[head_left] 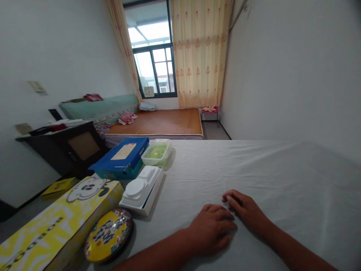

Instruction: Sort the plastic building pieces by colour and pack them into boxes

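Note:
My left hand (213, 229) rests palm down on the white cloth (194, 169), its fingers loosely spread and nothing in them. Just to the right and a little farther away, my right hand (246, 210) lies on its side on the same cloth. Its fingers are relaxed and slightly bent, and I see nothing held there. The fingertips of the two hands are close together. Left of my left forearm sits a round yellow tin (108, 235) with a colourful patterned rim. Beyond it stands an open white box (149, 207) with moulded white pieces (137, 190) inside.
A long yellow-and-white box (42, 229) with a cartoon face runs along the left edge. Behind are a blue box (121, 156) and a clear plastic container (156, 152) with green contents. Past the table stand a bed (169, 122), a dark cabinet (81, 145) and a small stool (209, 110).

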The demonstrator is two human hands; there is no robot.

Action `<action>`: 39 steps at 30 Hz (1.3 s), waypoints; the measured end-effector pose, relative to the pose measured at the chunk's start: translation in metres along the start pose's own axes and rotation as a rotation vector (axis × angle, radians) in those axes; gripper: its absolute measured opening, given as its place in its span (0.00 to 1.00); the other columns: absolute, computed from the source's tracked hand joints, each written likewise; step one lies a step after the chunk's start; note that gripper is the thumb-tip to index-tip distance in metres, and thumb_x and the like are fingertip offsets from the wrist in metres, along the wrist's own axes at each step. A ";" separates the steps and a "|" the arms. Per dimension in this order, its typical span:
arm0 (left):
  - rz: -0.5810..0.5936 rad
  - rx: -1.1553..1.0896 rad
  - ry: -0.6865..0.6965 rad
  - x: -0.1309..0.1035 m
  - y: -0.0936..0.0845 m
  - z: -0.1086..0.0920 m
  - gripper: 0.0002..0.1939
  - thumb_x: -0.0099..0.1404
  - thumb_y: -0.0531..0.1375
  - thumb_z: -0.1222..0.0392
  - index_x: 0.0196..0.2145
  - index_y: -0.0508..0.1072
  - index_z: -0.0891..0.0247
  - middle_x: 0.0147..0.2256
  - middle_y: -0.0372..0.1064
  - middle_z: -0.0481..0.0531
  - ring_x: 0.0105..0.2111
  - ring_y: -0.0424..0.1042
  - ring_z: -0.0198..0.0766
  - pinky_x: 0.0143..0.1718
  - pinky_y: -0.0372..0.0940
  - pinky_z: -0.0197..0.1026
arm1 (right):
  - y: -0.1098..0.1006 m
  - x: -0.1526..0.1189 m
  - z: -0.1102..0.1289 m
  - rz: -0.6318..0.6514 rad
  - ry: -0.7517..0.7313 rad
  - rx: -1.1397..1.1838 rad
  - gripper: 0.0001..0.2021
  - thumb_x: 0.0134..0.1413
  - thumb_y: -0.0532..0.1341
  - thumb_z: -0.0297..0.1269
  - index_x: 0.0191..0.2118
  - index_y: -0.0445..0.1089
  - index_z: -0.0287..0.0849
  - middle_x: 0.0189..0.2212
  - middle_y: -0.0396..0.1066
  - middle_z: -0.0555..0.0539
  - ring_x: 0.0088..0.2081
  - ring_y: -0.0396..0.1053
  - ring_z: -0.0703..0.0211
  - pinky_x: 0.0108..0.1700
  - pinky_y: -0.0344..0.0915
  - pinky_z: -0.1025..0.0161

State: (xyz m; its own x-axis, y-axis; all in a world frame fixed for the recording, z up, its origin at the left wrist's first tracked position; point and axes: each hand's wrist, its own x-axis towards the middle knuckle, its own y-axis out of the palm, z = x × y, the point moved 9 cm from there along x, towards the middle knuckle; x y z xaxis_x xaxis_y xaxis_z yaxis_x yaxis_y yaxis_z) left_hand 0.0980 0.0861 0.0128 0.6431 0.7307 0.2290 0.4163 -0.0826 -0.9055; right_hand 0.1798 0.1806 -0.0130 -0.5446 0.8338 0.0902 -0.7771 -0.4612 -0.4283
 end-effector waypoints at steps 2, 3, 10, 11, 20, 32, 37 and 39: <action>0.003 0.004 -0.003 0.000 0.001 0.001 0.15 0.68 0.55 0.54 0.52 0.68 0.55 0.56 0.67 0.48 0.58 0.61 0.42 0.58 0.54 0.46 | 0.002 -0.001 0.004 0.012 -0.036 -0.026 0.16 0.64 0.52 0.49 0.39 0.70 0.44 0.35 0.73 0.48 0.33 0.70 0.59 0.39 0.66 0.61; 0.004 0.006 -0.007 -0.001 0.001 0.001 0.15 0.68 0.55 0.54 0.52 0.68 0.54 0.56 0.67 0.48 0.58 0.61 0.42 0.58 0.54 0.46 | 0.003 -0.002 0.004 0.016 -0.046 -0.035 0.16 0.64 0.52 0.48 0.39 0.70 0.44 0.34 0.73 0.49 0.34 0.70 0.59 0.39 0.66 0.61; 0.012 0.032 -0.014 0.001 0.000 -0.001 0.15 0.68 0.55 0.55 0.51 0.68 0.55 0.56 0.67 0.48 0.58 0.61 0.42 0.59 0.54 0.46 | 0.004 -0.003 0.006 0.023 -0.083 -0.098 0.15 0.64 0.52 0.47 0.38 0.71 0.44 0.34 0.74 0.49 0.36 0.71 0.58 0.41 0.65 0.62; 0.013 0.036 -0.014 0.001 0.000 -0.001 0.15 0.68 0.55 0.55 0.51 0.68 0.55 0.55 0.67 0.48 0.58 0.61 0.42 0.58 0.54 0.46 | 0.004 -0.003 0.007 0.025 -0.092 -0.110 0.15 0.64 0.52 0.47 0.38 0.71 0.44 0.34 0.74 0.49 0.37 0.71 0.57 0.41 0.65 0.61; 0.032 0.049 -0.028 0.001 0.000 -0.001 0.15 0.67 0.56 0.54 0.51 0.68 0.55 0.55 0.67 0.50 0.59 0.60 0.43 0.57 0.55 0.46 | 0.008 -0.003 0.008 0.048 -0.108 -0.131 0.15 0.65 0.51 0.47 0.38 0.71 0.44 0.33 0.74 0.49 0.36 0.71 0.58 0.41 0.64 0.62; 0.040 0.052 -0.020 0.001 0.000 -0.002 0.15 0.68 0.55 0.54 0.52 0.68 0.55 0.55 0.67 0.50 0.59 0.60 0.44 0.58 0.55 0.47 | 0.009 -0.005 0.014 0.064 -0.114 -0.180 0.16 0.65 0.50 0.47 0.37 0.71 0.45 0.31 0.74 0.49 0.34 0.70 0.57 0.39 0.64 0.60; 0.040 0.056 -0.024 0.001 0.002 0.000 0.16 0.68 0.55 0.54 0.53 0.68 0.54 0.55 0.67 0.50 0.59 0.60 0.44 0.58 0.55 0.47 | 0.009 -0.004 0.012 0.064 -0.111 -0.183 0.16 0.64 0.51 0.48 0.38 0.71 0.45 0.31 0.74 0.49 0.34 0.70 0.57 0.39 0.64 0.61; 0.032 0.057 -0.019 0.001 0.001 0.000 0.16 0.68 0.55 0.54 0.53 0.68 0.54 0.56 0.67 0.50 0.59 0.60 0.44 0.58 0.55 0.47 | 0.009 -0.005 0.012 0.058 -0.116 -0.180 0.16 0.64 0.51 0.47 0.38 0.71 0.45 0.31 0.74 0.49 0.35 0.71 0.57 0.40 0.64 0.61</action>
State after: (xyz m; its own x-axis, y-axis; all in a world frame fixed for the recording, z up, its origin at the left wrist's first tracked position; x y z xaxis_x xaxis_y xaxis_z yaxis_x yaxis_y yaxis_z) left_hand 0.0997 0.0869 0.0120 0.6430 0.7412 0.1928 0.3576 -0.0680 -0.9314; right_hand 0.1713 0.1687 -0.0063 -0.6276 0.7621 0.1593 -0.6801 -0.4371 -0.5885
